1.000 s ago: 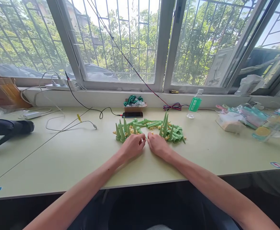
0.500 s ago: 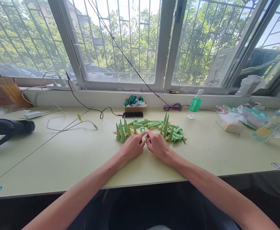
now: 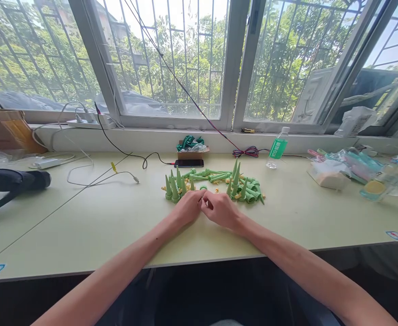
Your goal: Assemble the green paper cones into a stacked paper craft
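My left hand [image 3: 189, 204] and my right hand [image 3: 220, 208] meet low over the table, fingertips touching, both closed. The rounded end of a green plastic piece [image 3: 203, 187] shows just beyond the left fingertips; the rest of it is hidden by my fingers. What the right fingers pinch is covered from view. Left of the hands stand several green cones [image 3: 174, 190] on round bases. Close to the right hand are more upright green cones [image 3: 235, 181] and a heap of green tubes [image 3: 251, 192]. Small yellow bits [image 3: 217, 190] lie among the pieces.
Behind the green pieces lie a phone [image 3: 188, 163] and a small open box [image 3: 191, 154]. A water bottle [image 3: 277, 148] stands at the back right, near plastic bags [image 3: 348, 163]. White cable [image 3: 100, 183] and a black headset [image 3: 15, 180] occupy the left side.
The green piece between my hands has tipped and drawn nearer to me. My right hand has shifted slightly left and closer, its fingers now pressed against the left ones.
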A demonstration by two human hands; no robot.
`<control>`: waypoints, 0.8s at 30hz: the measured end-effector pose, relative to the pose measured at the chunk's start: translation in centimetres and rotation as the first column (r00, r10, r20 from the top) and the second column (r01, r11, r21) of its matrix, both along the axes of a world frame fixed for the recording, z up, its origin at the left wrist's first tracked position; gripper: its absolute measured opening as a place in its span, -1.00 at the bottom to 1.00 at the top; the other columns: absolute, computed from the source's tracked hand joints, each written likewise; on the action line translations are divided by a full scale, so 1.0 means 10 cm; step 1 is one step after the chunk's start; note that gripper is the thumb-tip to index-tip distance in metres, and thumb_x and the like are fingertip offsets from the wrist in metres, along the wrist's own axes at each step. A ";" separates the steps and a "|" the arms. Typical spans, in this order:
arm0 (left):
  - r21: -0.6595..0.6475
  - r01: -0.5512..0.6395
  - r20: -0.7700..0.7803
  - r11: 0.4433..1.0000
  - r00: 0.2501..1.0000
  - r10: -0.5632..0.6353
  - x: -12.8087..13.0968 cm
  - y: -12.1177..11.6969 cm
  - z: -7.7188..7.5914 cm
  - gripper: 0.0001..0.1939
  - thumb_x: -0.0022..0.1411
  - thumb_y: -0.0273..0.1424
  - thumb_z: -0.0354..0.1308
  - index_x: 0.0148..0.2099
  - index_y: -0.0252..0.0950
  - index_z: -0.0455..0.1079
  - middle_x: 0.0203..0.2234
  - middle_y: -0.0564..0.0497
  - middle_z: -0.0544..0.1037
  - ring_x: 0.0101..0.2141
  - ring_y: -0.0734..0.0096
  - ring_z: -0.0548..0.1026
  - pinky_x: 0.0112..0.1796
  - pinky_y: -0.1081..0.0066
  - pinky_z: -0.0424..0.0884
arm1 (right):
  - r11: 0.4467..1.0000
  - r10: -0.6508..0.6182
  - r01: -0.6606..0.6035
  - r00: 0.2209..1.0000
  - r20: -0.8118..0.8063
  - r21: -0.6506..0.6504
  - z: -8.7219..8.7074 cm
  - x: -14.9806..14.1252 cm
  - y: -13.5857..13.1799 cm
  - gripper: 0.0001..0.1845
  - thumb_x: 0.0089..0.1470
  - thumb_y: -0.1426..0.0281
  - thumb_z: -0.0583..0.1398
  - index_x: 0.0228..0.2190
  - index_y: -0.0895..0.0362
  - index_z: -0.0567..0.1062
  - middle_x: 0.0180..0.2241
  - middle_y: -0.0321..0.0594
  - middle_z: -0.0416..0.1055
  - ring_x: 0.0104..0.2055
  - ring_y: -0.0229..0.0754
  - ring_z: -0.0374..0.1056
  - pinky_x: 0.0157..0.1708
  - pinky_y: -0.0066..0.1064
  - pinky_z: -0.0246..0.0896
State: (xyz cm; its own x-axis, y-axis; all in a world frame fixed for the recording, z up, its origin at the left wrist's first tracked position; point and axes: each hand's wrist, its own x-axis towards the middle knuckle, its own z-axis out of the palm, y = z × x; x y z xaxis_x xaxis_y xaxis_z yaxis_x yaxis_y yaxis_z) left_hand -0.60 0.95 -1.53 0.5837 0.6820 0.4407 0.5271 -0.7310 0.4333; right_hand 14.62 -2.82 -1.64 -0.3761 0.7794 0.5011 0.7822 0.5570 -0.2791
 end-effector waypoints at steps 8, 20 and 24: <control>0.095 -0.114 0.073 0.989 0.992 0.107 0.00 0.01 0.01 -0.68 0.17 -0.60 -0.10 -0.17 -0.29 0.45 -0.35 0.00 0.57 -0.35 0.38 0.49 -0.31 0.45 0.36 | 0.997 -0.011 0.013 1.000 -0.017 0.070 0.00 0.00 0.00 -0.76 0.22 0.39 0.00 -0.42 0.14 0.40 -0.60 -0.34 0.34 -0.57 -0.34 0.21 -0.42 -0.52 0.05; 0.275 -0.304 0.383 0.912 0.905 0.186 0.02 -0.04 0.08 -0.69 0.35 -0.30 0.03 0.05 -0.27 0.44 -0.45 0.03 0.60 -0.57 0.50 0.45 -0.44 0.47 0.39 | 0.941 -0.334 0.339 0.924 0.186 0.006 0.05 0.01 0.03 -0.84 0.21 0.46 0.00 -0.32 0.17 0.37 -0.35 -0.17 0.44 -0.42 -0.19 0.38 -0.50 -0.42 -0.01; 0.283 -0.306 0.394 0.909 0.901 0.180 0.02 -0.05 0.08 -0.71 0.34 -0.32 0.04 0.02 -0.29 0.45 -0.49 0.05 0.58 -0.63 0.55 0.38 -0.47 0.50 0.36 | 0.943 -0.300 0.327 0.918 0.258 -0.067 0.01 0.00 0.02 -0.84 0.21 0.42 0.02 -0.21 0.18 0.35 -0.21 -0.10 0.43 -0.33 -0.12 0.42 -0.47 -0.40 0.10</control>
State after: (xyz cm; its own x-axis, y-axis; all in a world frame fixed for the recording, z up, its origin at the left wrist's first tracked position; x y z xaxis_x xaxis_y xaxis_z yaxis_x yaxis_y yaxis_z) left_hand -0.38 0.48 -0.70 0.1820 0.5598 0.8084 0.5654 -0.7322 0.3797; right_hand 14.59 -2.63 -1.53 -0.2024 0.9208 0.3335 0.9627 0.2495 -0.1045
